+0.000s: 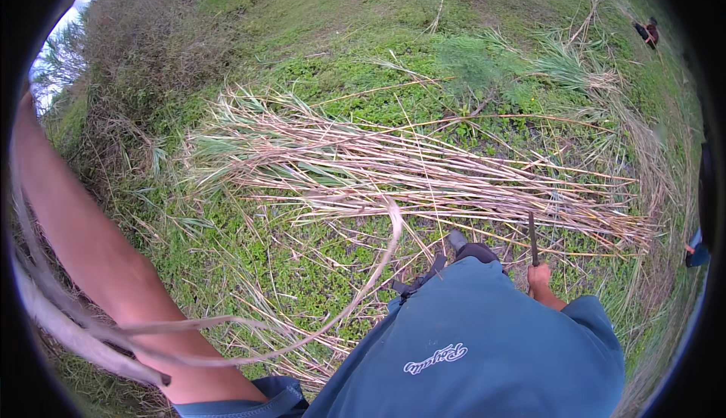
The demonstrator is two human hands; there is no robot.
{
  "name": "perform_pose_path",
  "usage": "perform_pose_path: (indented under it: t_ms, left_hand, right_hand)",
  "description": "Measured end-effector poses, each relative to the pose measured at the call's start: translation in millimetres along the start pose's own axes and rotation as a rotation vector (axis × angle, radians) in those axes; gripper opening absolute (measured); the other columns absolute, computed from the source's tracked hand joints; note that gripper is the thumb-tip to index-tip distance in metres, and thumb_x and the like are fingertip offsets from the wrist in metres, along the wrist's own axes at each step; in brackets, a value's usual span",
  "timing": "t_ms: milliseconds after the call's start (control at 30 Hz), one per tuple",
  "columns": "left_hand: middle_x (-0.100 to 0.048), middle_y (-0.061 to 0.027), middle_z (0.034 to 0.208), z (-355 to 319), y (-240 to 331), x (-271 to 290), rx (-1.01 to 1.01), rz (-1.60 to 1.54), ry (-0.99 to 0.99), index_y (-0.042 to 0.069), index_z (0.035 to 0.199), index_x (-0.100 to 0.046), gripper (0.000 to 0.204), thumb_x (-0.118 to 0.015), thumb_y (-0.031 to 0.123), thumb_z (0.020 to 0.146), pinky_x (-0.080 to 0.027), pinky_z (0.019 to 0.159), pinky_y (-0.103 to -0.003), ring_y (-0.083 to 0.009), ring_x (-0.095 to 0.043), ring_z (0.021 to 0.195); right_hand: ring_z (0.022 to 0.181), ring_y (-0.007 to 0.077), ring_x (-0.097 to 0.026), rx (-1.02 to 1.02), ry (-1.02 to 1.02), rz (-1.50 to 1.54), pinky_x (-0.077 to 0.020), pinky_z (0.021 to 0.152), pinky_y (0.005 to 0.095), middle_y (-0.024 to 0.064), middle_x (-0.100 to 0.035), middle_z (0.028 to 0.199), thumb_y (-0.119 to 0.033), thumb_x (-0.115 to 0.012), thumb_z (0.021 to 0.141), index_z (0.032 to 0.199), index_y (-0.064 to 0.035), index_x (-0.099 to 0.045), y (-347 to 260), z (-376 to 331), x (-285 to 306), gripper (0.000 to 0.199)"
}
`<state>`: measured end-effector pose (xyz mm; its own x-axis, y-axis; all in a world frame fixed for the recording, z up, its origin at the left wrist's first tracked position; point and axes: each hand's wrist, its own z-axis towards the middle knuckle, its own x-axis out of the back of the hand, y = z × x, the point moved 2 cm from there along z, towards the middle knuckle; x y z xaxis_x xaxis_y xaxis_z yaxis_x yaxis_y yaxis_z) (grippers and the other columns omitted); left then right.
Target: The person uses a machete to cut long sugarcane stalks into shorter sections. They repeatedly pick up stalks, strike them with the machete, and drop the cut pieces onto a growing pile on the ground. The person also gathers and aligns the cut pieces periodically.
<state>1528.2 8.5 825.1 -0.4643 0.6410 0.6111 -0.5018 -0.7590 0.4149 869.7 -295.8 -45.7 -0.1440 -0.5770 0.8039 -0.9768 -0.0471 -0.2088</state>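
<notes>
My right hand [538, 274] is closed around the handle of a machete [532, 238], whose narrow dark blade points away from me toward the cut canes. Up along the left rim stretches my bare left arm [113, 267]; its hand lies past the edge of the picture. Dry, pale stems [72, 327] cross that forearm, and one curled strip [378, 267] loops out in front of me. A broad heap of cut canes [423, 164] lies across the ground ahead, leafy ends to the left, bare ends to the right.
Low green plants [227, 259] and loose stalks cover the ground by my feet. A brushy thicket [151, 47] rises at the far left. More cut leafy stalks [567, 70] lie at the back right, with a small dark object [647, 32] beyond. One shoe [457, 239] shows below me.
</notes>
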Motion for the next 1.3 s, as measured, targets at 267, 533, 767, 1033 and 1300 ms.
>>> perform_pose_path:
  t_ms: [267, 533, 767, 1033, 1300]
  left_hand:
    - [-0.057, -0.0157, 0.133, -297, -9, -504, -0.453, -0.389, -1.205, 0.009, 0.14, -0.047, 0.057, -0.057, 0.041, 0.095, -0.042, 0.105, -0.04, -0.0286, -0.055, 0.123]
    - [-0.067, -0.023, 0.107, -815, -326, -451, -0.62, 0.212, -2.237, 0.002, 0.106, -0.067, 0.042, -0.054, 0.038, 0.089, -0.05, 0.088, -0.041, -0.0344, -0.065, 0.098]
    - [-0.07, -0.0177, 0.098, -922, -394, -468, 0.69, 0.155, -1.654, 0.004, 0.09, -0.069, 0.024, -0.06, 0.026, 0.083, -0.052, 0.078, -0.044, -0.0364, -0.067, 0.089]
    - [-0.059, -0.0167, 0.115, -1062, -333, -742, -0.094, -0.199, -1.591, 0.007, 0.117, -0.058, 0.038, -0.067, 0.011, 0.08, -0.045, 0.095, -0.043, -0.0337, -0.055, 0.11]
    - [-0.049, -0.0082, 0.117, -1120, -351, -834, -0.678, 0.368, -1.608, 0.012, 0.138, -0.038, 0.053, -0.056, 0.013, 0.088, -0.042, 0.094, -0.045, -0.0271, -0.049, 0.111]
  right_hand:
    - [0.064, 0.0332, -0.063, 0.023, 0.185, 0.297, -0.0492, 0.064, 0.0416, 0.0179, -0.065, 0.07, -0.023, -0.064, 0.08, 0.092, 0.0019, -0.066, 41, -9, -29, 0.027]
    - [0.08, 0.0407, -0.067, -0.191, -0.186, -0.186, -0.0531, 0.074, 0.0454, 0.0264, -0.068, 0.083, -0.027, -0.072, 0.073, 0.087, 0.0062, -0.067, 56, -108, 38, 0.037]
    - [0.049, 0.0259, -0.063, -0.436, -0.432, -0.288, -0.0511, 0.049, 0.0394, 0.017, -0.061, 0.058, -0.022, -0.065, 0.078, 0.067, 0.0072, -0.058, 143, -86, 9, 0.032]
    - [0.05, 0.0228, -0.061, -0.66, -0.358, -0.338, -0.0497, 0.048, 0.037, 0.014, -0.06, 0.062, -0.019, -0.062, 0.079, 0.084, 0.0058, -0.058, 135, -81, -39, 0.026]
    - [0.053, 0.0248, -0.063, -0.946, -0.371, -0.17, -0.0514, 0.052, 0.0384, 0.0156, -0.062, 0.067, -0.025, -0.061, 0.081, 0.093, 0.0052, -0.059, 130, -99, -63, 0.032]
